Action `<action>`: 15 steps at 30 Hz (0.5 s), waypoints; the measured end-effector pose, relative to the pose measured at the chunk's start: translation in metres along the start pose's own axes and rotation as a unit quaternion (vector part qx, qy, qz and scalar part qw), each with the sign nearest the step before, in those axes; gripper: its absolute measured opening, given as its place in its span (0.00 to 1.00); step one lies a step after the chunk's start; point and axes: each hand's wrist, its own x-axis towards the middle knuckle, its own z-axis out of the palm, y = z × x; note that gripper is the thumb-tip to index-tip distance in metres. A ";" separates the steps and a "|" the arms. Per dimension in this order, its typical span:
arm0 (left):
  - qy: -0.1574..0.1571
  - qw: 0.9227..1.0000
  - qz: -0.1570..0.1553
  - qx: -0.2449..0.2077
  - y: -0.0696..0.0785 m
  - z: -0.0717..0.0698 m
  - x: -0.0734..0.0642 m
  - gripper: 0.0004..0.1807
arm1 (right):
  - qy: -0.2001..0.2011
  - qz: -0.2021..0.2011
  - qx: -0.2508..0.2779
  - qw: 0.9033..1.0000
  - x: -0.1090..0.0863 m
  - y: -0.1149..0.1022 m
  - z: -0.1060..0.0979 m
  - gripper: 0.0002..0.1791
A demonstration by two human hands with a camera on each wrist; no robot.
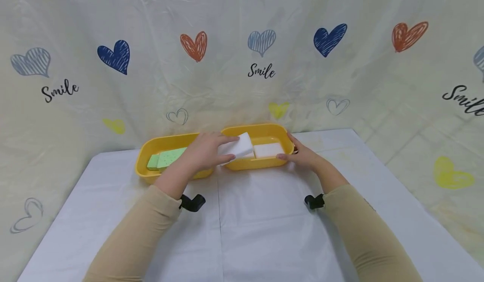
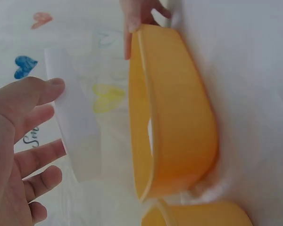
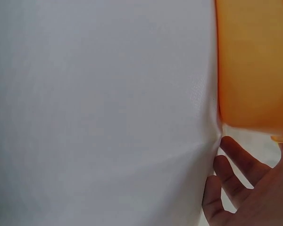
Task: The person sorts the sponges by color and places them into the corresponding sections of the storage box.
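Observation:
My left hand (image 1: 206,149) pinches a white sponge block (image 1: 243,144) between thumb and fingers, tilted over the left part of the right yellow bin (image 1: 261,163). In the left wrist view the white block (image 2: 78,113) stands beyond the fingertips, apart from the bin's rim. Around the right end of that bin, my right hand (image 1: 302,154) grips the rim, thumb at the front and a finger toward the back. Inside the bin lies another white block (image 1: 268,149). In the right wrist view several fingers (image 3: 243,162) hang beside the bin's end wall (image 3: 254,70).
A second yellow bin (image 1: 143,172) adjoins on the left, holding green sponges (image 1: 170,158), partly hidden by my left forearm. Both bins stand at the back of a white-covered table (image 1: 261,223), against a curtain (image 1: 227,88) printed with hearts.

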 end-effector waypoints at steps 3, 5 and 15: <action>-0.002 1.000 -0.003 -0.016 0.004 0.003 0.025 0.32 | -0.002 0.005 0.003 1.000 0.000 0.000 0.000 0.64; -0.003 1.000 -0.003 -0.028 0.007 0.006 0.040 0.32 | -0.003 0.009 0.005 1.000 0.000 -0.001 0.000 0.64; -0.017 0.997 -0.019 -0.073 0.033 0.030 0.102 0.31 | 0.000 0.009 0.005 1.000 0.000 -0.001 -0.001 0.63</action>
